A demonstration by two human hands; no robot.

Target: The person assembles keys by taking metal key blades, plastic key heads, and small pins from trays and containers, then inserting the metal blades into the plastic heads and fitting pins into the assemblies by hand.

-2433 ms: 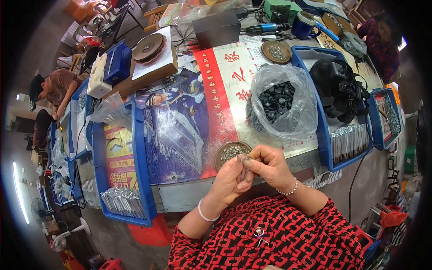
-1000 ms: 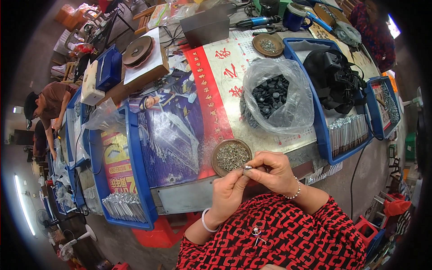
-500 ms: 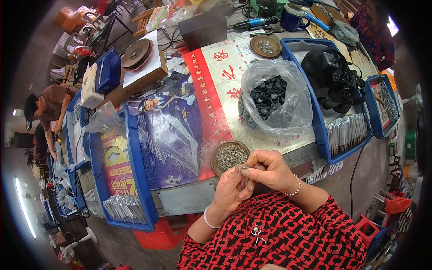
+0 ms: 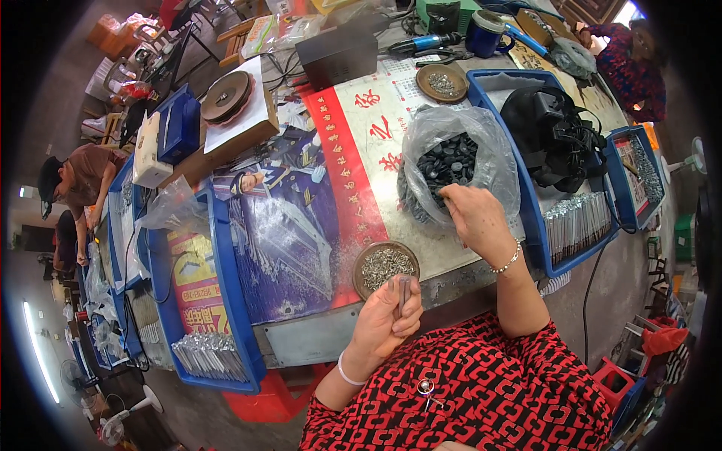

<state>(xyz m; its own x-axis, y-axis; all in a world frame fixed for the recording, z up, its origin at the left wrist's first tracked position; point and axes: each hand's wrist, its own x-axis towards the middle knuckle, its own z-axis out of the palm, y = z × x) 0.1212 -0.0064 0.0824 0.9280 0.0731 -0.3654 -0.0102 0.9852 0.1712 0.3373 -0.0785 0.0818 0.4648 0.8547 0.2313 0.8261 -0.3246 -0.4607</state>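
My left hand (image 4: 385,319) is closed round a slim grey metal piece (image 4: 404,292), whose upper end stands out above the fingers. It is just in front of a round brown dish (image 4: 359,292) of small metal fasteners (image 4: 386,266). My right hand (image 4: 481,224) reaches over the near edge of a clear plastic bag (image 4: 498,146), its curled fingertips at the small black parts (image 4: 451,161) inside. Those fingers are drawn together, and what they pinch, if anything, is hidden.
Blue trays with rows of silvery metal pieces stand left (image 4: 207,353) and right (image 4: 575,225). The right tray also holds a black strapped device (image 4: 553,131). A second dish (image 4: 442,81) and a dark box (image 4: 337,56) sit farther back. Other people (image 4: 86,177) are around.
The hands were together above the fastener dish. My right hand has moved up and right to the bag; my left has stayed near the dish with the grey piece.
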